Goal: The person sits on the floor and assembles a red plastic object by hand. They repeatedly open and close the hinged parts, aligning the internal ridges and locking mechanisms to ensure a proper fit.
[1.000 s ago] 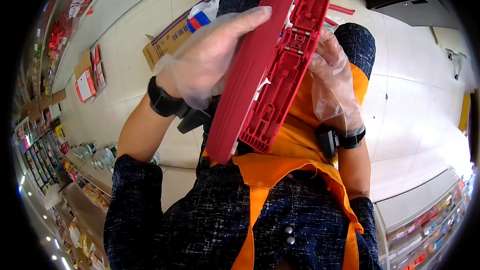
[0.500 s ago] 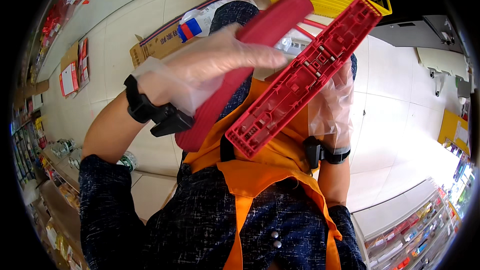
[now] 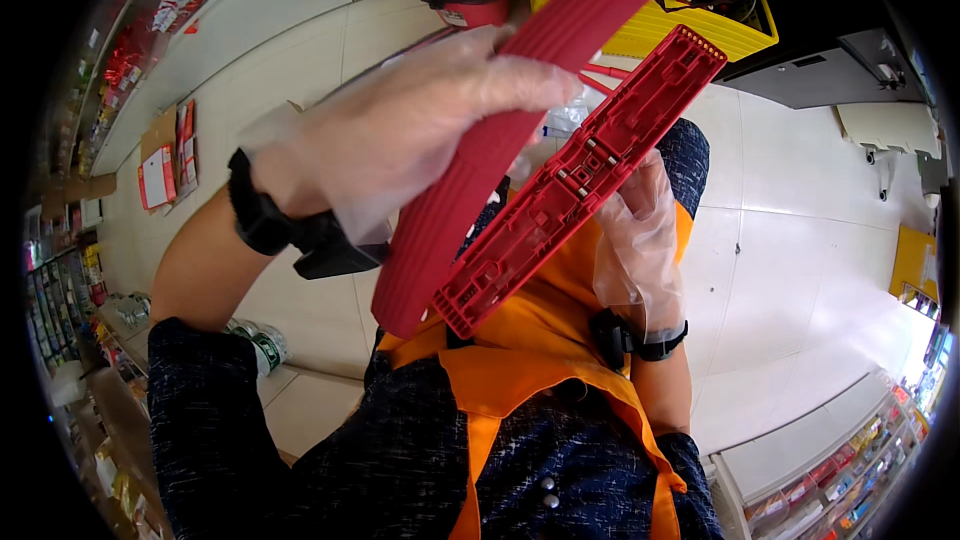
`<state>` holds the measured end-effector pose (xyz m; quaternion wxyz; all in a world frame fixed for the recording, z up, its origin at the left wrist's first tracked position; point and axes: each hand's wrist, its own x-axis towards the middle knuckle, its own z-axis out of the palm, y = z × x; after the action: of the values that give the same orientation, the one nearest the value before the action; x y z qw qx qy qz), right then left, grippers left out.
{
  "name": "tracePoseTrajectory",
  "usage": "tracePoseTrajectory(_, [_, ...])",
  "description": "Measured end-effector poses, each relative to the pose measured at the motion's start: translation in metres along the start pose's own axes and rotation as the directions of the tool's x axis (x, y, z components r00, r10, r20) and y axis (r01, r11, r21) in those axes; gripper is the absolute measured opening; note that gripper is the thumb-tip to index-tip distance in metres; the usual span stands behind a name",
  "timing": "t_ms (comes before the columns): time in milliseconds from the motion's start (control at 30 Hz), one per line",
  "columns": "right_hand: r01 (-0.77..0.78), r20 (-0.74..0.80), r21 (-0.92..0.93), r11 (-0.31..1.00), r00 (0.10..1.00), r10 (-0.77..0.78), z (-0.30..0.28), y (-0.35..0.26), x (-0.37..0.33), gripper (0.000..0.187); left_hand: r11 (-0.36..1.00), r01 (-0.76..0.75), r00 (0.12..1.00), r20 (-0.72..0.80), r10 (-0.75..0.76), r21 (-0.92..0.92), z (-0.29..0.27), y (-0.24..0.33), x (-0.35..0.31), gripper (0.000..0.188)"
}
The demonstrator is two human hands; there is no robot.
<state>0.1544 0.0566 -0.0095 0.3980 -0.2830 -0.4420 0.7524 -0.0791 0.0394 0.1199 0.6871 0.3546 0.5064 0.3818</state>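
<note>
My left hand (image 3: 400,125), in a clear plastic glove, is closed around a long red ribbed plastic piece (image 3: 445,225), thumb over its face. This piece slants from low left to upper right. Beside it, almost parallel, runs a long red moulded plastic piece (image 3: 565,198) whose hollow, ribbed inner side faces up, with small metal pins near its middle. My right hand (image 3: 640,210), also gloved, grips that piece from its right side; most of the fingers are hidden behind it. A thin red rod (image 3: 605,71) shows between the pieces near their upper ends.
A yellow basket (image 3: 725,32) and a red bin (image 3: 470,15) stand on the floor ahead. Flattened cardboard (image 3: 160,165) lies at left, near plastic bottles (image 3: 268,348). A display shelf (image 3: 800,440) stands at lower right. I wear an orange apron (image 3: 540,325).
The two red pieces have come closer together. The ribbed piece has shifted up and right, the moulded one left and down. Cardboard with a blue item is now mostly hidden behind my left hand.
</note>
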Motion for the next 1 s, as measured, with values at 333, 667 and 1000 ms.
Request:
tracePoseTrajectory(333, [-0.036, -0.010, 0.037, 0.999, 0.999, 0.037, 0.005, -0.003, 0.000, 0.044, 0.977, 0.177, 0.982, 0.081, -0.168, -0.120, -0.001, -0.007, 0.011, 0.037])
tracePoseTrajectory(667, [-0.043, 0.001, -0.006, 0.999, 0.999, 0.043, 0.015, -0.012, 0.003, 0.042, 0.996, 0.067, 0.987, 0.142, -0.074, 0.052, 0.005, -0.003, 0.017, 0.067])
tracePoseTrajectory(1000, [-0.075, -0.027, -0.140, 0.987, 0.997, 0.072, 0.018, -0.014, 0.002, 0.043, 0.980, 0.075, 0.987, 0.129, -0.100, 0.183, 0.003, -0.010, 0.018, 0.065])
